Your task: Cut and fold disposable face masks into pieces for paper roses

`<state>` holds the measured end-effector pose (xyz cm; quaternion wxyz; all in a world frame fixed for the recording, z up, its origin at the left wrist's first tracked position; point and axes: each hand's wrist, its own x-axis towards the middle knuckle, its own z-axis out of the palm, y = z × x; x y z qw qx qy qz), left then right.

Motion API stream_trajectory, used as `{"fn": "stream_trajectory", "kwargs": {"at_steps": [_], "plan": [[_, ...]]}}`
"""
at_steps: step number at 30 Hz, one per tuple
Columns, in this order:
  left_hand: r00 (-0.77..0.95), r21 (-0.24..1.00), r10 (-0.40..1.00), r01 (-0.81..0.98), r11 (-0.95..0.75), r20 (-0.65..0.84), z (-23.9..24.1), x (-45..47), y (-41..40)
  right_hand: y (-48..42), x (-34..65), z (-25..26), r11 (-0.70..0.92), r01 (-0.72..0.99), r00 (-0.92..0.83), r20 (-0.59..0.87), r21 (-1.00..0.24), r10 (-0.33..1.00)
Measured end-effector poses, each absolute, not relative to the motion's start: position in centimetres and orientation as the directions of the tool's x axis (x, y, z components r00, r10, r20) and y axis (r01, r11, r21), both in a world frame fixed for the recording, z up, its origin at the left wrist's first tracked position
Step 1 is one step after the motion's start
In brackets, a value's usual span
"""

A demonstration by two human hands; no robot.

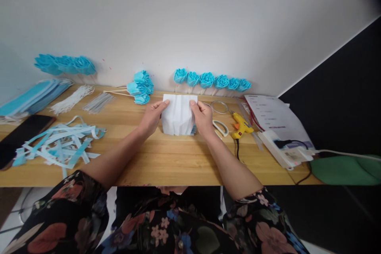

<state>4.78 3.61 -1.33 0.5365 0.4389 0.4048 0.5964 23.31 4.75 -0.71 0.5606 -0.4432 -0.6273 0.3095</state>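
A pleated white sheet (pixel 179 116), with a bit of blue showing at its lower right edge, is held up over the middle of the wooden table. My left hand (pixel 153 117) pinches its left side, thumb on the near face. On the opposite side my right hand (pixel 203 117) grips it the same way. The fingers behind the sheet are hidden. Scissors (pixel 220 128) with a white handle lie just right of my right hand, partly covered by it. A yellow glue gun (pixel 241 126) rests farther right, its black cord running toward the table's front edge.
Blue fabric roses (pixel 206 80) stand along the wall, with more (pixel 140 87) lying behind my left hand. Leftward are cut blue-white strips (pixel 64 143), a black phone (pixel 22 137), stacked blue masks (pixel 35 97), white cords (pixel 73 98) and thin strips (pixel 98 102). A power strip (pixel 279 151) sits right.
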Motion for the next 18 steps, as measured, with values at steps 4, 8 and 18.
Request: {"fn": "stream_trajectory", "kwargs": {"at_steps": [4, 8, 18], "plan": [[-0.030, 0.955, 0.998, -0.288, -0.066, 0.060, -1.2, 4.8, 3.5, 4.4, 23.1, -0.4, 0.438, 0.239, 0.018, 0.455, -0.867, 0.890], [0.002, 0.964, 1.000, -0.264, -0.025, 0.027, -1.2, 4.9, 3.3, 4.3, 23.0, -0.4, 0.431, 0.254, -0.019, 0.441, -0.866, 0.897], [-0.097, 0.960, 0.990, -0.252, -0.120, 0.099, -0.8, 4.8, 3.5, 5.2, 23.3, -1.7, 0.380, 0.161, 0.084, 0.396, -0.911, 0.915]]}}
